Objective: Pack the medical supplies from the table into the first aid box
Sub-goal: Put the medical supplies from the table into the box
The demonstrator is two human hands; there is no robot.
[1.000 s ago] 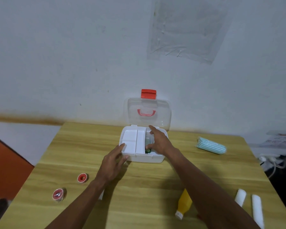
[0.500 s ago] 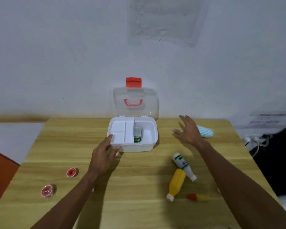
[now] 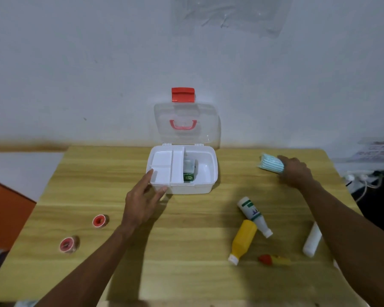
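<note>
Both hands are working: the left hand [image 3: 142, 201], fingers spread, is steadying the first aid box [image 3: 205, 173] mid-desk while the right hand [image 3: 295, 171] is closing on the striped roll [image 3: 271, 166] near the far right edge, needing a full wrap before lifting.

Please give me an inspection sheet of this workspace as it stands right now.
Surface: wooden table, against a white wall.
Job's things: first aid box open, lid upright, a small bottle inside; striped pack, white bottle, yellow bottle, white roll, two tape rolls and a small red-and-yellow item lie outside.
Clutter: nothing seen.
Hands: left hand touches the box's front left corner; right hand is on the striped pack.
Cables: white cables off the right edge.
Surroundings: plastic sheet on wall.
</note>
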